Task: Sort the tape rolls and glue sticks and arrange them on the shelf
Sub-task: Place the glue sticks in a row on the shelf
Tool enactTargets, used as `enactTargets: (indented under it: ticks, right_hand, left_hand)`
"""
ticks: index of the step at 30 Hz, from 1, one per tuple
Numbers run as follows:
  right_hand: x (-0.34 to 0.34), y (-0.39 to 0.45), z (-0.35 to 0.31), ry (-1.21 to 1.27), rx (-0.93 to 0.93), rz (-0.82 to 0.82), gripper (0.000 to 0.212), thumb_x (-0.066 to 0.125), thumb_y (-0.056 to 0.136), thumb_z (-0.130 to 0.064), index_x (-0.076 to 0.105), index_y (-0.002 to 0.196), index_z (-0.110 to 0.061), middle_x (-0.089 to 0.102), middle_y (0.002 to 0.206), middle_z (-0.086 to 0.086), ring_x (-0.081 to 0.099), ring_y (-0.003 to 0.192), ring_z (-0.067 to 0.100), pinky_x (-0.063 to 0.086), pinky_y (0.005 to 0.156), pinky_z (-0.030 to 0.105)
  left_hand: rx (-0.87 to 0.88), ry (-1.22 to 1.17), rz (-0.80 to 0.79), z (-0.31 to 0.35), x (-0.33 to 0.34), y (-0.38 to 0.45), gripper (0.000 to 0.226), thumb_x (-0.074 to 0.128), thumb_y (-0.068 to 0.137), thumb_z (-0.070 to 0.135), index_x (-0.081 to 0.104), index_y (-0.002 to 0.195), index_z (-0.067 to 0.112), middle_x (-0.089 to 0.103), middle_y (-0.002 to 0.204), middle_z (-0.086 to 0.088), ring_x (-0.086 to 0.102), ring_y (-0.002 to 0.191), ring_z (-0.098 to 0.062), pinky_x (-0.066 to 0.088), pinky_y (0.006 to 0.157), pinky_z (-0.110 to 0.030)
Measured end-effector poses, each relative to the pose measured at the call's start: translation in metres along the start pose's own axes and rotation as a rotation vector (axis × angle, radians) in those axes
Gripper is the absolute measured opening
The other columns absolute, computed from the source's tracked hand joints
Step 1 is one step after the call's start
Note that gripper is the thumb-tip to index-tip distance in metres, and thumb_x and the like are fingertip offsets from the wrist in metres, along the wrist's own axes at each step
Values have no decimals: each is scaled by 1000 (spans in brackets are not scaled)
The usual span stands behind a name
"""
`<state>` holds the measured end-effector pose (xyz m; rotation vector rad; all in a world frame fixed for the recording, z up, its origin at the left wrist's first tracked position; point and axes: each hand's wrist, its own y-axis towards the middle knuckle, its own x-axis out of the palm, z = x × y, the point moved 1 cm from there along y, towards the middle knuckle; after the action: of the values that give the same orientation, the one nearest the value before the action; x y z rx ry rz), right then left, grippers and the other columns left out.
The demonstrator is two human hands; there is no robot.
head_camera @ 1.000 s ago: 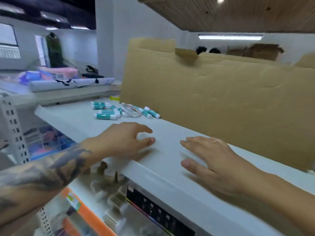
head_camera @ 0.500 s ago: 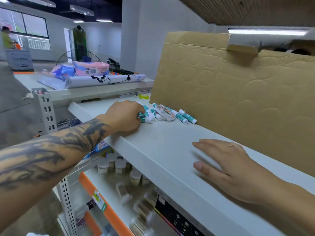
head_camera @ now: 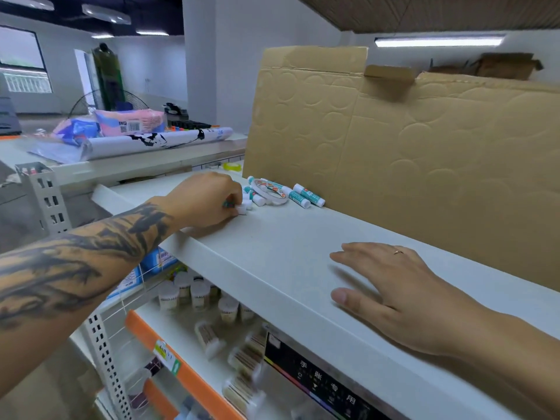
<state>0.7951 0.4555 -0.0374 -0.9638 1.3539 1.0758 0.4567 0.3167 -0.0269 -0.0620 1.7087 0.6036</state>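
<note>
Curling over the near end of a small heap of glue sticks, the tattooed left hand (head_camera: 206, 199) has its fingers bent round one or two white-capped, teal-labelled glue sticks (head_camera: 242, 207) — only the white caps and a sliver of teal show past the fingertips, so how many it grips cannot be told. This happens on the flat white top board of the metal shelf (head_camera: 272, 247), close to its front edge.

Just beyond that hand, toward the tall sheet of brown corrugated cardboard (head_camera: 394, 165) standing along the back of the shelf, lie the other white-and-teal glue sticks (head_camera: 309, 194), loosely side by side with their caps pointing toward the front edge. A thin white roll of double-sided tape with red print (head_camera: 269, 192) rests flat on top of several of them. A small yellowish tape roll (head_camera: 232, 167) sits past the cardboard's left end, partly hidden.

Farther along the shelf from the heap and well apart from it, the right hand (head_camera: 394, 286) lies palm down on the board, fingers straight and spread, holding nothing — a thin ring on one finger.

Below the shelf, a lower tier holds blurred clear tubs with white lids (head_camera: 194, 292).
</note>
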Motion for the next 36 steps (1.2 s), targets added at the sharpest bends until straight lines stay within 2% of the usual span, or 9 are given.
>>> enactTargets:
  ticks: [5, 11, 15, 18, 20, 24, 29, 33, 36]
  right_hand:
    - [-9, -22, 5, 27, 28, 12, 73, 16, 88, -80, 20, 153, -48, 14, 163, -25, 3, 147, -3, 0, 114, 16]
    - [-26, -76, 30, 37, 38, 177, 71, 15, 87, -86, 26, 148, -51, 25, 157, -27, 18, 148, 1, 11, 118, 23]
    - [-35, -148, 57, 19, 56, 297, 68, 22, 90, -81, 37, 145, -45, 38, 151, -26, 32, 142, 0, 23, 117, 28]
    - [-47, -204, 81, 45, 87, 385, 60, 33, 94, -73, 49, 140, -38, 51, 141, -21, 47, 132, 5, 39, 109, 36]
    - [-55, -240, 100, 77, 116, 454, 55, 40, 94, -71, 52, 136, -37, 57, 134, -19, 53, 125, 6, 45, 104, 38]
    - [-66, -315, 137, 200, 183, 593, 43, 62, 91, -58, 58, 129, -37, 61, 111, -24, 54, 103, -9, 50, 93, 28]
    - [-68, -403, 182, 271, 264, 696, 42, 68, 85, -57, 55, 123, -43, 62, 99, -22, 60, 95, 1, 50, 81, 29]
    - [-68, -471, 213, 367, 330, 764, 46, 70, 81, -58, 55, 122, -44, 64, 97, -20, 63, 95, 3, 55, 82, 38]
    - [-69, -519, 235, 417, 379, 776, 46, 74, 83, -51, 52, 122, -46, 67, 95, -17, 64, 94, 3, 54, 82, 34]
  left_hand:
    - [20, -21, -15, 14, -5, 0, 19, 68, 94, 41, 65, 109, 30, 71, 103, 11, 61, 90, -18, 47, 82, -33]
    - [-9, -531, 65, 108, -25, -14, 21, 75, 90, 38, 67, 106, 30, 68, 89, 14, 64, 78, -20, 54, 74, -35]
    - [32, -789, 108, 200, -45, -25, 20, 78, 90, 25, 71, 109, 26, 71, 91, 7, 66, 76, -25, 55, 70, -41]
    - [79, -1021, 112, 285, -68, -37, 21, 76, 92, 18, 72, 112, 24, 73, 93, -3, 66, 71, -14, 51, 61, -27]
    - [116, -1124, 68, 343, -84, -45, 22, 73, 93, 14, 72, 114, 21, 75, 95, -8, 68, 73, -14, 50, 61, -27]
    - [190, -1288, -9, 454, -115, -58, 23, 74, 90, 15, 70, 113, 12, 78, 92, -9, 72, 80, -25, 49, 68, -37]
    - [269, -1372, -75, 576, -140, -71, 28, 82, 84, 16, 70, 108, 8, 77, 90, -15, 68, 77, -24, 45, 64, -34]
    - [304, -1400, -122, 660, -156, -83, 33, 78, 82, 26, 69, 107, 7, 76, 84, -13, 65, 75, -24, 44, 63, -32]
    - [336, -1408, -147, 717, -166, -91, 39, 78, 76, 34, 69, 106, 10, 77, 88, -14, 65, 76, -22, 44, 65, -33]
